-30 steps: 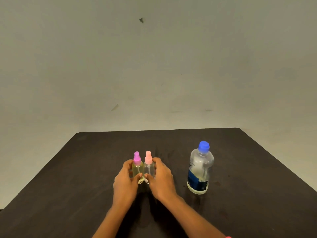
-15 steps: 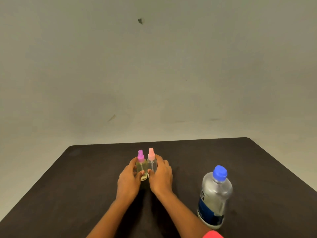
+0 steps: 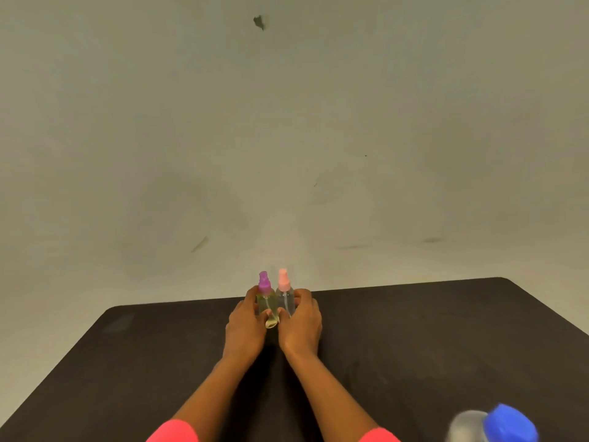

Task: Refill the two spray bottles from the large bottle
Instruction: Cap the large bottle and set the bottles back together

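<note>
From my remote seat I see the left hand (image 3: 245, 327) curled round the small clear spray bottle with the purple cap and yellowish liquid (image 3: 265, 299), its fingers wrapped over the bottle's left side and the thumb across the front near the base. The right hand (image 3: 301, 323) grips the small clear spray bottle with the pink cap (image 3: 284, 296) in the same way, fingers round its right side. The two bottles stand upright, side by side and touching, near the far edge of the dark matte desk (image 3: 414, 339), close to its middle. Whether their bases rest on the desk I cannot tell, since the hands cover them. The large clear plastic bottle with the blue screw cap (image 3: 497, 425) is at the bottom right corner of my view, blurred and cut off by the frame, well apart from both hands. Coral-pink sleeves (image 3: 172, 432) show at both forearms. Behind the desk is a plain greyish wall (image 3: 287, 138) with a few scuffs.
</note>
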Demonstrator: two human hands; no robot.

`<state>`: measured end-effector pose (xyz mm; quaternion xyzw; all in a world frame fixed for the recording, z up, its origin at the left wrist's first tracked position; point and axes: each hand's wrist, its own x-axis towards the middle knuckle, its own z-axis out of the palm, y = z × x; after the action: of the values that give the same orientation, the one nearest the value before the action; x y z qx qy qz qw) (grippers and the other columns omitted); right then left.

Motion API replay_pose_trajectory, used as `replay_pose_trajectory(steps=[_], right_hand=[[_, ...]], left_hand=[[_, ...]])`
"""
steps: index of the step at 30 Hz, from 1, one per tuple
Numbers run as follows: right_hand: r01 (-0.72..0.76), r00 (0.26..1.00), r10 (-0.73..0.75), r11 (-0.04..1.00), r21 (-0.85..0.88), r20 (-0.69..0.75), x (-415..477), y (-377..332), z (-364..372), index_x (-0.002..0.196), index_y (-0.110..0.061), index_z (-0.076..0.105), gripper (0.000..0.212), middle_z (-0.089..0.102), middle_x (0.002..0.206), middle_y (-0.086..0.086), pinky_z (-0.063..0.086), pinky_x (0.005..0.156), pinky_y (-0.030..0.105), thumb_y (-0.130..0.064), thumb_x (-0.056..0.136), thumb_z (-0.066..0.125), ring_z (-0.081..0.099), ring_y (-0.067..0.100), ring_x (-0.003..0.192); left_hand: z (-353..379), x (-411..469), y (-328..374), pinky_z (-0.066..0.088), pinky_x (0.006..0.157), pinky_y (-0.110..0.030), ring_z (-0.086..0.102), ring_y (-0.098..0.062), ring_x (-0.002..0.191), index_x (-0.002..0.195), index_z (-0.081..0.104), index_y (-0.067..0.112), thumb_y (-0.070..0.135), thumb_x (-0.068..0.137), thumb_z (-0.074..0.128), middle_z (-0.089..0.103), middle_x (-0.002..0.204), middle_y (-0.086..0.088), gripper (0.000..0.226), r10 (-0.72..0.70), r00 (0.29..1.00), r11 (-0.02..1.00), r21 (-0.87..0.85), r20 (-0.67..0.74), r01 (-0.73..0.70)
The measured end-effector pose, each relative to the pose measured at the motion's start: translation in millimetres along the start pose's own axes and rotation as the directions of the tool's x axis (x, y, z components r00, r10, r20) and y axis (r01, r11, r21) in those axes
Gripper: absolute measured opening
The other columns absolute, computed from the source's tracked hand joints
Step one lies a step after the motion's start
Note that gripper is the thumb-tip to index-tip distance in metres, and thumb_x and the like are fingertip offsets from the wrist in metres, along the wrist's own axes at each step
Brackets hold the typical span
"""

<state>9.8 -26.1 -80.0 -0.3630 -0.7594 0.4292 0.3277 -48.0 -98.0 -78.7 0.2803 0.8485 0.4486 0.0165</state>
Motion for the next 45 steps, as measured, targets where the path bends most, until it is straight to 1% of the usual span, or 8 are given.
replay_pose_trajectory(steps=[7,14,23,27,32,36,41,45], right_hand=[[0.007,1.0,-0.005,0.997,0.072,-0.031,23,4,14,0.123,-0.017,0.05,0.04,0.054,0.116,0.0,0.047,0.09,0.027,-0.011,0.086,0.064,0.052,0.015,0.107],[0.001,0.999,0.002,0.997,0.071,-0.049,34,3,21,0.124,-0.016,0.049,0.039,0.054,0.118,0.001,0.048,0.091,0.028,-0.012,0.087,0.062,0.052,0.017,0.108],[-0.058,0.997,0.064,0.991,0.119,-0.044,0,-11,-2,0.129,-0.019,0.04,0.049,0.044,0.126,0.0,0.048,0.087,0.026,-0.008,0.086,0.061,0.052,0.016,0.109],[-0.027,1.0,0.029,0.994,0.104,-0.013,-35,-25,-26,0.126,-0.021,0.041,0.046,0.044,0.125,-0.001,0.048,0.085,0.024,-0.009,0.086,0.06,0.052,0.015,0.107],[0.013,1.0,-0.015,0.996,0.093,0.015,-75,-50,-69,0.125,-0.021,0.041,0.046,0.043,0.124,-0.001,0.047,0.088,0.025,-0.006,0.086,0.059,0.05,0.015,0.11],[0.07,0.994,-0.077,0.994,0.088,0.083,-107,-68,-107,0.128,-0.02,0.04,0.048,0.042,0.124,0.0,0.047,0.088,0.024,-0.009,0.086,0.059,0.049,0.017,0.112],[0.118,0.981,-0.125,0.991,0.058,0.151,-142,-79,-156,0.129,-0.021,0.04,0.045,0.042,0.125,0.002,0.044,0.09,0.025,-0.014,0.088,0.058,0.049,0.02,0.114],[0.202,0.973,-0.2,0.979,-0.005,0.119,-162,-83,-197,0.123,-0.02,0.046,0.04,0.048,0.126,0.003,0.042,0.092,0.026,-0.01,0.086,0.057,0.049,0.021,0.116]], left_hand=[[13,25,-3,0.04,0.078,-0.027,0.052,-0.012,0.091,0.135,0.037,0.021,0.016,0.093,0.052,0.058,0.111,-0.003,0.044,0.006,0.999,1.0,-0.025,-0.037,-0.007],[20,39,-3,0.043,0.071,-0.03,0.055,-0.015,0.081,0.103,0.04,0.02,0.018,0.094,0.051,0.058,0.098,-0.003,0.015,-0.031,0.995,0.998,-0.059,-0.099,0.025],[7,6,6,0.045,0.083,-0.03,0.056,-0.018,0.1,0.125,0.042,0.016,0.015,0.088,0.06,0.055,0.118,-0.005,0.041,-0.095,0.989,0.989,-0.127,-0.117,0.08],[-6,-34,26,0.047,0.085,-0.029,0.056,-0.016,0.1,0.121,0.046,0.015,0.011,0.087,0.061,0.056,0.116,-0.004,0.038,-0.094,0.985,0.982,-0.176,-0.144,0.068],[-22,-88,62,0.049,0.091,-0.041,0.057,-0.021,0.098,0.113,0.051,0.012,0.008,0.091,0.053,0.058,0.109,-0.008,0.022,-0.109,0.984,0.939,-0.338,-0.139,0.056],[-34,-129,90,0.048,0.064,-0.024,0.059,-0.016,0.08,0.094,0.057,0.016,0.012,0.096,0.041,0.062,0.091,-0.007,0.016,-0.153,0.982,0.859,-0.507,-0.109,0.078],[-36,-176,112,0.039,0.05,-0.011,0.053,-0.005,0.069,0.091,0.053,0.015,0.01,0.09,0.053,0.056,0.079,0.006,0.005,0.018,0.996,0.97,-0.239,-0.09,-0.039],[-31,-199,127,0.038,0.057,-0.015,0.054,-0.004,0.072,0.104,0.056,0.011,0.018,0.087,0.057,0.06,0.088,0.002,0.019,0.095,0.995,0.988,-0.121,-0.008,-0.095]])
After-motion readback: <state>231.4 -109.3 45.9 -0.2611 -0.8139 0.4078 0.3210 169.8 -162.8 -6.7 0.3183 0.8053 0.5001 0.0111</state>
